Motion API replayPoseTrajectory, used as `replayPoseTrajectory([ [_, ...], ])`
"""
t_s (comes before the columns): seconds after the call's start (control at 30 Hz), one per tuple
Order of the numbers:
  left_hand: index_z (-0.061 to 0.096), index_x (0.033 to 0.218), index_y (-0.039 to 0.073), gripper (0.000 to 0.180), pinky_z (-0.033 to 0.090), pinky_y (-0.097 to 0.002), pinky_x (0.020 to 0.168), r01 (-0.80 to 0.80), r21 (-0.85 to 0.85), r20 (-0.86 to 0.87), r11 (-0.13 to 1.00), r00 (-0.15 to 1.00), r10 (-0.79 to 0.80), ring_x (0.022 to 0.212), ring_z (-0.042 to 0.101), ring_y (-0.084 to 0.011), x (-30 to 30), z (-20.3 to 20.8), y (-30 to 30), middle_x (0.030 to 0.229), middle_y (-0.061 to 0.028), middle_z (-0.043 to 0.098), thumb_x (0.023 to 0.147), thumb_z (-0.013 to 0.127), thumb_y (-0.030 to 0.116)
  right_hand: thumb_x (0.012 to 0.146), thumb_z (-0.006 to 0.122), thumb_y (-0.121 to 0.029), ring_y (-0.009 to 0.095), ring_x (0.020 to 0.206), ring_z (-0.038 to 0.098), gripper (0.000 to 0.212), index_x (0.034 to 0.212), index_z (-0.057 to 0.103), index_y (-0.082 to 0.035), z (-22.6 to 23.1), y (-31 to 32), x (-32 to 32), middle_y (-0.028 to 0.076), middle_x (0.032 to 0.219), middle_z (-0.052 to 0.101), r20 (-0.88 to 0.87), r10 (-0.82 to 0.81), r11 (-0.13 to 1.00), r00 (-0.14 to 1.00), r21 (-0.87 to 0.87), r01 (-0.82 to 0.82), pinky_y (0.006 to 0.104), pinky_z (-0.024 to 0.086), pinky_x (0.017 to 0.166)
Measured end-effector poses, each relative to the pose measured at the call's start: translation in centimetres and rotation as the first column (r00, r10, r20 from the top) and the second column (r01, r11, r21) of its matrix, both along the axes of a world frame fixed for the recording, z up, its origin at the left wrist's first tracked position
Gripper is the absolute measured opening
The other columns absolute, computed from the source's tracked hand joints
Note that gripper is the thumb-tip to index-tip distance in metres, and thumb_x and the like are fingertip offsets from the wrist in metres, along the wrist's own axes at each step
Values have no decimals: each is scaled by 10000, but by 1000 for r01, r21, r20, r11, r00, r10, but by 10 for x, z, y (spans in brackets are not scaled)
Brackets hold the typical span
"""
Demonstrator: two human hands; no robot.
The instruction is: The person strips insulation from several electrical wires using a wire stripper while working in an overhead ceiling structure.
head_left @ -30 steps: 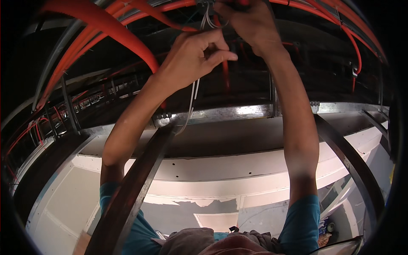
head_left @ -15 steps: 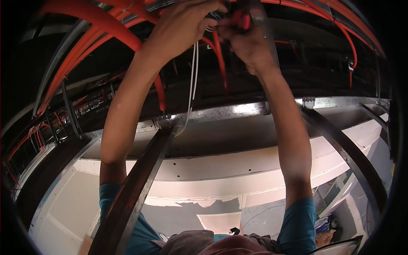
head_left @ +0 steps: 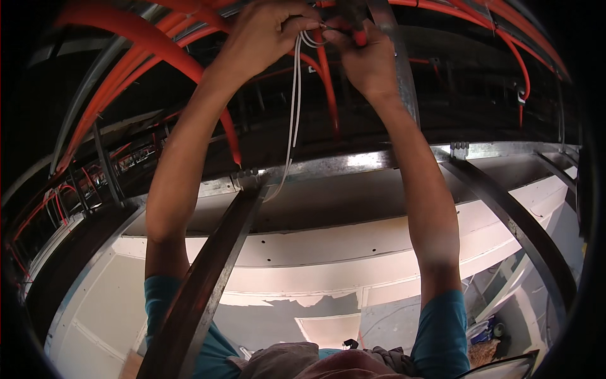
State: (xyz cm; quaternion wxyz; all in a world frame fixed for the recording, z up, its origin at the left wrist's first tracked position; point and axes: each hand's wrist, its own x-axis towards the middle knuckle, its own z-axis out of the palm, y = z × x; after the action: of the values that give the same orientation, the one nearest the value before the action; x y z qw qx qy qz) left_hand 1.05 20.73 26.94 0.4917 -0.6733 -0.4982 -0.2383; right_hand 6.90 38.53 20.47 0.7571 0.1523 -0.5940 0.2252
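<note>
Both my arms reach up to the top of the head view. My left hand (head_left: 268, 35) is closed in a pinch on thin white wires (head_left: 297, 88), which loop beside its fingertips and hang down toward a metal stud. Close by on the right, my right hand (head_left: 371, 66) is closed round a red-and-black hand tool (head_left: 360, 36). Its jaws and exact kind are hard to make out. The thumb of this hand points at the wire ends by my left fingertips; whether it touches them I cannot tell.
Orange-red conduits (head_left: 151, 41) curve overhead, and one hangs between my hands. A metal channel (head_left: 341, 163) crosses below, joined by dark metal studs (head_left: 511, 221) on both sides. A vertical metal strip (head_left: 404, 76) stands behind my right hand. White panels (head_left: 328, 246) lie lower down.
My right hand has shifted slightly left and turned, and the tool in it has changed angle. The white wires have swung a little to the right, with their loop showing more plainly.
</note>
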Motion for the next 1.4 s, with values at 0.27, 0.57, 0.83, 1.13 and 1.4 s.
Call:
replayPoseTrajectory([
  [0.27,709,997,-49,119,486,-356,693,145,-63,162,987,978,-133,789,603,-211,-11,-5,11,937,-112,593,1000,615,25,918,772,-173,277,860,733,301,1171,676,-40,-5,0,3,154,955,755,15,-71,997,997,24,71,375,558,784],
  [0.57,691,990,-32,92,501,-361,802,143,-165,138,976,983,-121,889,618,-253,-13,6,4,959,-113,578,972,602,-21,1010,672,-331,134,704,671,291,1136,649,-70,-55,-46,113,38,798,693,423,220,961,879,-248,-121,295,488,588],
  [0.83,708,1001,-21,115,493,-360,838,-9,-156,-47,988,999,2,928,604,-249,-18,10,6,966,-113,583,959,602,-37,1072,559,-386,146,635,702,334,1137,599,-61,-70,-34,120,73,815,722,763,342,916,548,-400,-14,270,438,497],
  [1.13,704,1001,-22,133,514,-353,811,13,-149,-4,989,1000,-14,903,627,-247,-16,8,5,982,-118,596,957,582,-52,1073,566,-317,184,779,720,328,1222,563,-24,-73,-26,99,134,940,742,762,464,879,453,-460,-127,313,553,593],
  [1.4,698,996,-32,120,527,-356,812,40,-140,-38,989,998,-46,907,653,-252,-17,5,4,983,-122,596,959,586,-49,1040,630,-334,227,794,730,412,1263,558,5,-74,-22,88,161,976,740,708,517,852,480,-479,-211,332,599,620],
])
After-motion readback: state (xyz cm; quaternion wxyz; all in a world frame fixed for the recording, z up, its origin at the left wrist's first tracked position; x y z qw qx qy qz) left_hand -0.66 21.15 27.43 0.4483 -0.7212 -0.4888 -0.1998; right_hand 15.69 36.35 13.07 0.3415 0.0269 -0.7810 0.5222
